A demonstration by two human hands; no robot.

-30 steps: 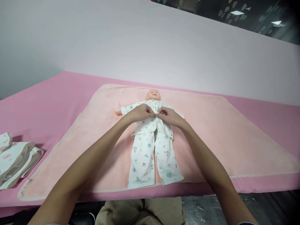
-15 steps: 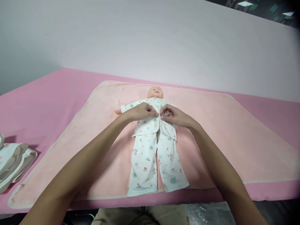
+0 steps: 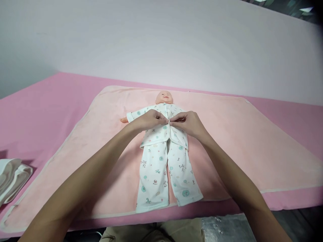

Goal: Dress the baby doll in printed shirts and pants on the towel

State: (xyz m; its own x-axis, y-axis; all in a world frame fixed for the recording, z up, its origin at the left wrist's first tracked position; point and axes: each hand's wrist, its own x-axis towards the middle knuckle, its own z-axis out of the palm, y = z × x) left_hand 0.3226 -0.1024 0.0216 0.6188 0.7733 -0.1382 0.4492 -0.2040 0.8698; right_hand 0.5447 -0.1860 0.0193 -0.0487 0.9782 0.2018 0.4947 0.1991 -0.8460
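A baby doll [image 3: 164,96] lies on its back, dressed in a white printed jacket [image 3: 155,136] and matching trousers [image 3: 153,174]. My left hand [image 3: 152,120] pinches one front edge of the jacket at the doll's middle. Facing it, my right hand [image 3: 188,122] pinches the other front edge, thumb and finger together. The fingertips of both hands almost meet at the front opening; any fastener between them is too small to make out. Below my hands the jacket's front parts slightly. One doll hand [image 3: 124,120] sticks out of its sleeve; the other arm is hidden behind my right hand.
Under the doll a peach blanket [image 3: 242,148] with pale edging covers much of the pink table [image 3: 37,101]. Folded white cloths [image 3: 12,178] lie at the left edge. A pale wall [image 3: 161,43] rises behind the table.
My right hand's fingers have straightened into a pinch at the jacket's opening. My left hand keeps its hold. The view has shifted slightly to the right.
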